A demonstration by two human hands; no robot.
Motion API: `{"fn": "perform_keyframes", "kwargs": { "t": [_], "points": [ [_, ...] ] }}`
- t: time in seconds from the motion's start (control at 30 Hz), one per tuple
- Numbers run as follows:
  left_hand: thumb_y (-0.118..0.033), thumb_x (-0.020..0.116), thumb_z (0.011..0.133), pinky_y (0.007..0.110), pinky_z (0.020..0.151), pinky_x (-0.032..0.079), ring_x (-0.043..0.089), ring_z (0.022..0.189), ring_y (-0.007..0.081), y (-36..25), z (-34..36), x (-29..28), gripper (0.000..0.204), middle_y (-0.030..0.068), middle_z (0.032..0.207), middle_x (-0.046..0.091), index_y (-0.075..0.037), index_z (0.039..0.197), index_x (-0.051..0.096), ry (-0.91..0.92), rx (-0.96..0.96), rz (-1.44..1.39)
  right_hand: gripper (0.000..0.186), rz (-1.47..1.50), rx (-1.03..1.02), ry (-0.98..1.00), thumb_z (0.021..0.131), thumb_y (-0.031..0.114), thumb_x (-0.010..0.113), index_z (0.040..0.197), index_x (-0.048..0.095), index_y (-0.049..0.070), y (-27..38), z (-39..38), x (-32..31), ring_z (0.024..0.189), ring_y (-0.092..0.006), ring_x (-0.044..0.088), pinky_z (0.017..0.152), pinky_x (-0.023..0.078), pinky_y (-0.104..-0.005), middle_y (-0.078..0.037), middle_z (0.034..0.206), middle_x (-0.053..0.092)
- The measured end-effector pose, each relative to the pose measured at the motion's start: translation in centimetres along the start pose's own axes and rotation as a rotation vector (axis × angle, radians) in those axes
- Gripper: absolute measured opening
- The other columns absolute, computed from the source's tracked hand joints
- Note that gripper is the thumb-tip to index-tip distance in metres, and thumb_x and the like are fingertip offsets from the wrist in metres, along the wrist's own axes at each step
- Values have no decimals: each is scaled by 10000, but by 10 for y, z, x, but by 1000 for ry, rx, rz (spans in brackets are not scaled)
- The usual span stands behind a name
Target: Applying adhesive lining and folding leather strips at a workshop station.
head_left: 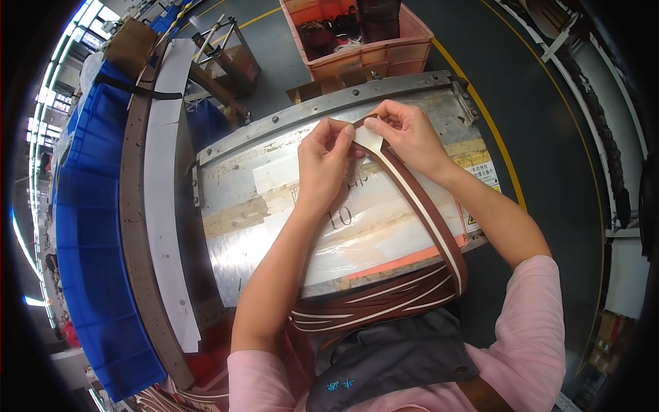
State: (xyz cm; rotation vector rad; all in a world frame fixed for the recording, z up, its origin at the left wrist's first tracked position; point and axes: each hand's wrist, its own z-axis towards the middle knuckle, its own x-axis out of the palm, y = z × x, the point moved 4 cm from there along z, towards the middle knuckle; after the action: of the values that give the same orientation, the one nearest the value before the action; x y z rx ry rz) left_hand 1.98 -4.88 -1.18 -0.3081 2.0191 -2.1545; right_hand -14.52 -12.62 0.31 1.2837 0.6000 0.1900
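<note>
Both hands meet over the far half of a metal-topped worktable (230,257). My left hand (321,161) pinches a brown strip with a cream stripe (427,206) between thumb and fingers. On its other side, my right hand (412,137) pinches the same strip a short way off. A pale, wider patch (369,137) shows between the two hands; whether it is the strip's underside or a separate piece, I cannot tell. From there the strip runs down to the near right corner and joins looped brown strips (384,302) gathered at my waist.
A pink crate (371,58) with dark items stands beyond the table. Along the left are a long white panel (165,206) and blue bins (89,240). A metal-framed cart (233,65) stands far left. Yellow floor lines (504,144) pass on the right.
</note>
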Motion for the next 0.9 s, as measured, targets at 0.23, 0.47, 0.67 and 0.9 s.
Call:
{"fn": "perform_keyframes", "kwargs": {
  "t": [0.23,0.47,0.67,0.9],
  "points": [
    [-88,636,1087,263,709,597,735,770,121,0,-1,5,152,82,898,744,50,1071,698,76,-74,1,214,79,-20,19,1023,202,720,1018,736,-12,0,1,2,776,-70,633,717,525,-281,-23,848,739],
    [-74,651,1030,234,650,534,663,697,77,-20,-15,16,130,12,765,685,5,930,674,-40,109,54,244,257,72,69,1067,234,666,1161,691,10,23,-20,-3,824,-85,670,754,550,-284,-25,858,714],
    [-89,692,1026,270,694,544,657,728,110,-116,-122,-63,81,34,889,689,-8,1021,695,-402,460,-207,429,377,457,703,1011,132,680,1389,566,-37,103,-154,-11,707,-170,711,725,603,-304,-83,872,702],
    [-186,606,1096,256,695,493,586,765,88,-2,-343,-140,151,23,918,664,-39,1095,639,-1098,74,-349,509,6,321,473,869,310,900,1124,668,-65,99,-284,-167,649,-108,653,597,474,-230,-82,872,745]
  ]
}}
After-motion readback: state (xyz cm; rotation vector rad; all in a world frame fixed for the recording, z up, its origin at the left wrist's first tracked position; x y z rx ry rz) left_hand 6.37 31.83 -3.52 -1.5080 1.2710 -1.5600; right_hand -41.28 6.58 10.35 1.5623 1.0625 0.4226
